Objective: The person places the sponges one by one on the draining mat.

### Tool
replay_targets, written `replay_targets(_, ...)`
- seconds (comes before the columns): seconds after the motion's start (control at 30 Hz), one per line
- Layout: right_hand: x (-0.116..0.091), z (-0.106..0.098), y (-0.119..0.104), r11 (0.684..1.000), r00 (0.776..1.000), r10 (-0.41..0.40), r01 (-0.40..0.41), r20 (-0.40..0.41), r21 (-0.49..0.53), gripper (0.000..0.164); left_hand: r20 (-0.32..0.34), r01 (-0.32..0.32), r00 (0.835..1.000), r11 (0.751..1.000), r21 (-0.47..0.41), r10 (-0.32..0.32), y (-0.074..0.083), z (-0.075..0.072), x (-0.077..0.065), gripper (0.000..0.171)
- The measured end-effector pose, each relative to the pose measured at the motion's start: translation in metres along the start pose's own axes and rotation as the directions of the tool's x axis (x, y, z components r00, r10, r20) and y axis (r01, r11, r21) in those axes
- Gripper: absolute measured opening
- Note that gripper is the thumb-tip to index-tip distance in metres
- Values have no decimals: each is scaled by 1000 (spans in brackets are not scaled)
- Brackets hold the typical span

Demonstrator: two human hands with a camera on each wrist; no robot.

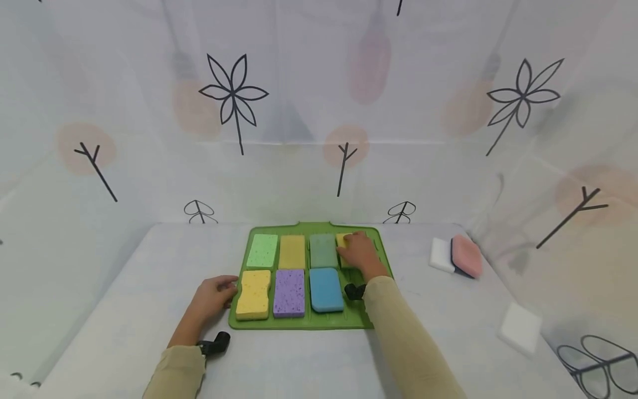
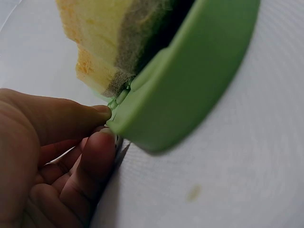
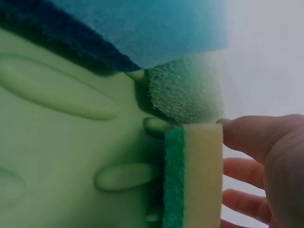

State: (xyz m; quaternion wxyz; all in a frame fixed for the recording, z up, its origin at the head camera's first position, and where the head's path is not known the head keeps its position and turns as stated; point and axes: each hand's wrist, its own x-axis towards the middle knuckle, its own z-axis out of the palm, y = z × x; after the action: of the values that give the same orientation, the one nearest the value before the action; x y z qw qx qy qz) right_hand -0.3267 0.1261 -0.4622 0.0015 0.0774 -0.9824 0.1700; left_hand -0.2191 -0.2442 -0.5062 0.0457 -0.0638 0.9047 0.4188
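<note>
A green tray (image 1: 359, 318) lies on the white table with several sponges set in two rows. My left hand (image 1: 211, 299) pinches the tray's left rim between thumb and finger, beside a yellow notched sponge (image 1: 254, 296). At the back right corner, my right hand (image 1: 361, 252) rests its fingertips on the pale yellow face of a sponge (image 3: 202, 175) with a green scouring side. The hand partly hides that sponge in the head view. To its left sits a grey-green sponge (image 1: 323, 250), and nearer me a blue sponge (image 1: 326, 291).
Also on the tray are a purple sponge (image 1: 289, 293), a light green sponge (image 1: 262, 250) and a yellow sponge (image 1: 292, 252). Off to the right lie a pink sponge (image 1: 467, 256), a white block (image 1: 441, 255) and another white block (image 1: 520, 328). Patterned cloth walls (image 1: 299, 183) surround the table.
</note>
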Motion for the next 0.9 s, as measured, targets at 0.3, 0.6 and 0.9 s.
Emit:
replay_targets(0.3, -7, -10, 10, 998, 998, -35, 31, 55, 60, 54, 4, 23, 1000, 1000, -5, -23, 2, 3, -1, 39)
replay_targets(0.6, -17, -23, 22, 992, 999, -41, 36, 33, 118, 53, 2, 36, 999, 999, -2, -36, 4, 2, -4, 40)
replay_targets(0.9, -24, -36, 36, 995, 999, -41, 40, 6, 95, 52, 3, 63, 998, 998, -1, -63, 3, 2, -3, 40)
